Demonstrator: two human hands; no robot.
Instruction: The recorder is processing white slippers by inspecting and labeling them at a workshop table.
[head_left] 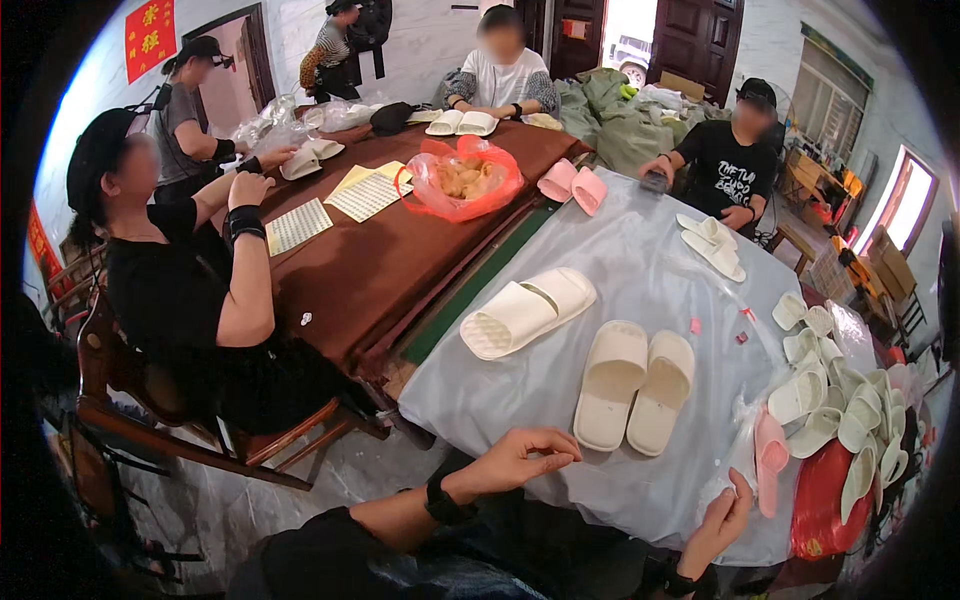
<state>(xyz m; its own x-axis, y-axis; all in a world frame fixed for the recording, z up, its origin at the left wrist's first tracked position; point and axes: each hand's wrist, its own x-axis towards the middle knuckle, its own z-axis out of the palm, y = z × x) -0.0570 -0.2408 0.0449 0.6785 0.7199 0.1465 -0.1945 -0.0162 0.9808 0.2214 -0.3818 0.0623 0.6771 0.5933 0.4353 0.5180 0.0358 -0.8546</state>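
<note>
The clear plastic sheet (640, 280) draped over the table (420, 330) looks slippery, and the pair of cream slippers (635, 385) lying side by side near its front edge could slide or be dragged off if the sheet gets tugged — the right hand (722, 520) is right at the sheet's hanging corner, so a careless pull there seems the likeliest cause. The heap of cream slippers (835, 400) at the right end is piled loosely against the edge, with a pink slipper (770, 460) hanging low beside a red bag (825, 500); a nudge might spill some to the floor. The left hand (520, 458) hovers just below the table's front edge, fingers loosely curled with thumb and fingertips drawn together — whether it pinches something small I cannot tell. The right hand is partly open, fingers up against the plastic corner, apparently touching it, gripping nothing firm. Another cream pair (525, 312) lies stacked further in, well clear of both hands.
</note>
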